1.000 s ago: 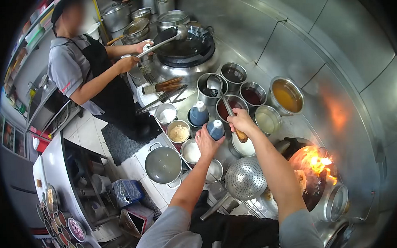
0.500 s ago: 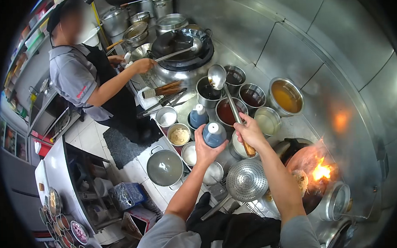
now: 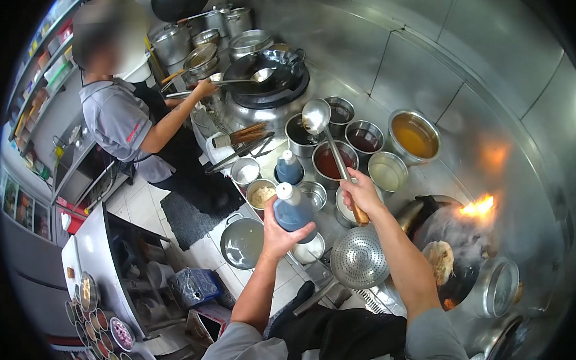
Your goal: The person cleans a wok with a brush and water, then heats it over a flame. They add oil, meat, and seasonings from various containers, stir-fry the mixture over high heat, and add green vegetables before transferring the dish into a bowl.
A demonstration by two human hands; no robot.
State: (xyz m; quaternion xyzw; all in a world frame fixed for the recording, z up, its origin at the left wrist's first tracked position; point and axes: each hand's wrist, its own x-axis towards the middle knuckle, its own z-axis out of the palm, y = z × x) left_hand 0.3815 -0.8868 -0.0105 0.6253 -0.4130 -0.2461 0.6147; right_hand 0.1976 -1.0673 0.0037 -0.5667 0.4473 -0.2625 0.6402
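My left hand [image 3: 278, 237] is wrapped round a squeeze bottle [image 3: 293, 208] of dark liquid with a white cap. The bottle leans slightly left above the seasoning containers. In my right hand [image 3: 363, 195] is the wooden grip of a metal ladle [image 3: 316, 117]. Its bowl hangs over the sauce pots, near one of dark liquid [image 3: 299, 138], and its shaft crosses a pot of red sauce [image 3: 325, 166]. A second squeeze bottle [image 3: 289, 167] stands just beyond the held one. Below my right hand lies a perforated strainer [image 3: 359, 260].
At right, flames [image 3: 478, 206] and smoke rise by a wok [image 3: 466, 278] with a browned piece of food [image 3: 439, 261] at its edge. A co-worker [image 3: 117, 116] at upper left holds a ladle over another wok [image 3: 236, 71]. A wide pot [image 3: 242, 242] stands left of my arm.
My left hand has brought the bottle left and slightly down, uncovering a small metal container. The ladle has barely moved. The flames have shrunk and smoke has spread. The co-worker's ladle has shifted.
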